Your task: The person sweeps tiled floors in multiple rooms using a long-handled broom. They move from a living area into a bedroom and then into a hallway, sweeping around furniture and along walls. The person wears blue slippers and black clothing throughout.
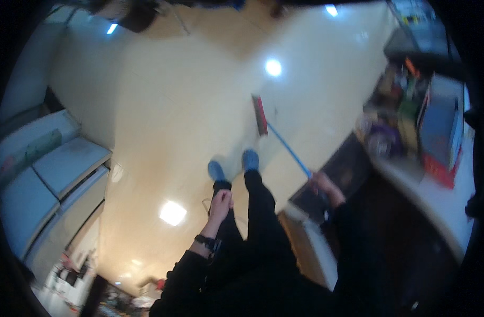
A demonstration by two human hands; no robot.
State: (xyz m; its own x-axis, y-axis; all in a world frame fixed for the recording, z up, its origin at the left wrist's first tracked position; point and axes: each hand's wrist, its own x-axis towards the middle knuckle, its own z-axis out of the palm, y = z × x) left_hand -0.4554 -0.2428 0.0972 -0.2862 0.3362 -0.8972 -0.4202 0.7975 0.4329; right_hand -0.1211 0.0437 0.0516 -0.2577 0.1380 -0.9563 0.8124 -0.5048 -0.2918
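My right hand [322, 186] is wrapped round the upper part of a broom's blue handle [288, 145]. The handle slants away to the left, down to a red broom head [260, 114] resting on the floor, ahead of my feet. In front of my left thigh is my left hand [221, 203], its fingers curled in and nothing visible in them. A dark watch [207, 243] is on that wrist. A thin curved line shows beside the leg, too faint to name.
Glossy beige floor [184, 105] spreads ahead, with bright light reflections. White chest-like cabinets [73, 166] line the left side. At right, a counter [411, 185] carries blurred packages [384, 137] and a red-and-blue box [440, 132]. A dark panel [340, 171] stands near my right hand.
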